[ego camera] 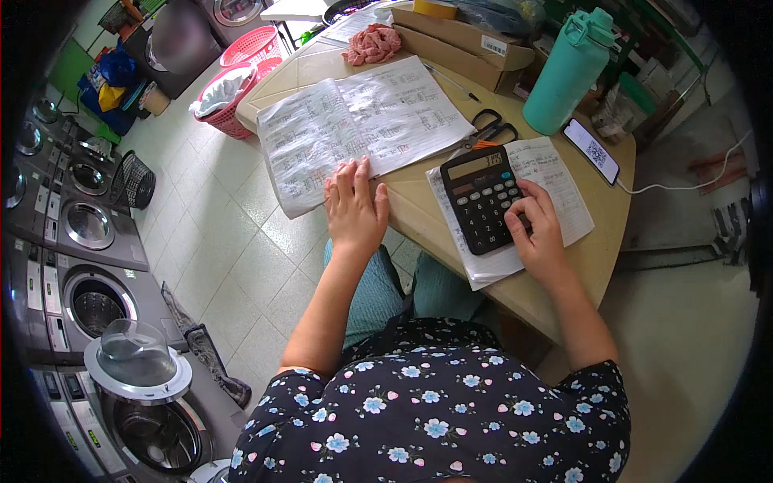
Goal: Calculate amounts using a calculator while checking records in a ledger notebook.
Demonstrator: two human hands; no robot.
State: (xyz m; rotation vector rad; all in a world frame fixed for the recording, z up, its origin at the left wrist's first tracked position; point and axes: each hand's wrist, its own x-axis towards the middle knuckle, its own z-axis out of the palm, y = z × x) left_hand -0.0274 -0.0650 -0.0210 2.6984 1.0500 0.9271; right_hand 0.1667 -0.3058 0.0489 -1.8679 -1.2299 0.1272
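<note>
My left hand [356, 208] lies palm down, fingers slightly apart, on the lower edge of an open notebook [416, 115] with handwritten, ruled pages. My right hand [537, 226] is curled over the right side of a black desk calculator [480, 208], its fingertips at the keys. Digits show on the calculator's display. Beneath the calculator is a second stack of written sheets [567, 199]. Black-handled scissors [492, 127] lie just above it, partly hidden by the notebook and calculator. A pen [453, 83] rests beside the notebook's upper right edge.
On the table [423, 211] stand a teal water bottle [567, 72], a cardboard box [453, 51] and a crumpled pink cloth [372, 44]. A phone [590, 151] trails a white cable rightward. Pink laundry baskets [226, 115] and washing machines [90, 290] stand to the left.
</note>
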